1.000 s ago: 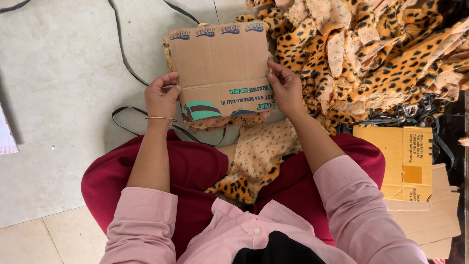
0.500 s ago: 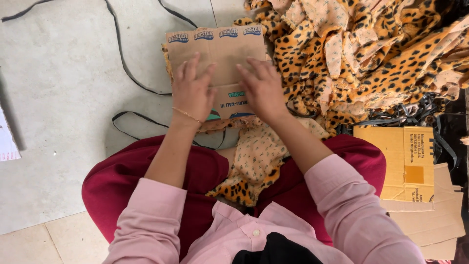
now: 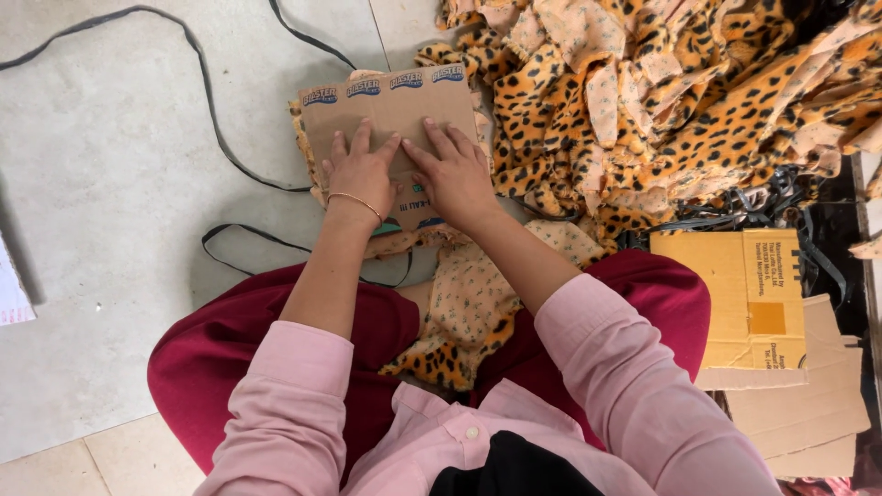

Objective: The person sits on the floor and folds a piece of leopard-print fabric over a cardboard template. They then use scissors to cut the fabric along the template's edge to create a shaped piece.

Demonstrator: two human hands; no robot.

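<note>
A flat brown cardboard piece (image 3: 390, 115) lies on the floor over leopard-print fabric whose edges (image 3: 303, 152) stick out beneath it. My left hand (image 3: 360, 173), with a thin bangle at the wrist, presses flat on the cardboard's lower middle. My right hand (image 3: 452, 174) presses flat beside it, fingers spread, the two hands nearly touching. More leopard fabric (image 3: 464, 317) trails from under the cardboard onto my lap.
A big heap of leopard-print pieces (image 3: 661, 101) fills the upper right. Yellow and brown cardboard boxes (image 3: 753, 303) lie at the right. Black straps (image 3: 211, 119) loop across the grey tiled floor at left. A white paper (image 3: 11, 294) sits at the left edge.
My hands left the cardboard's lower side edges, moved onto its top face and came together at the middle, pressing it flat. The cardboard now lies lower on the fabric.
</note>
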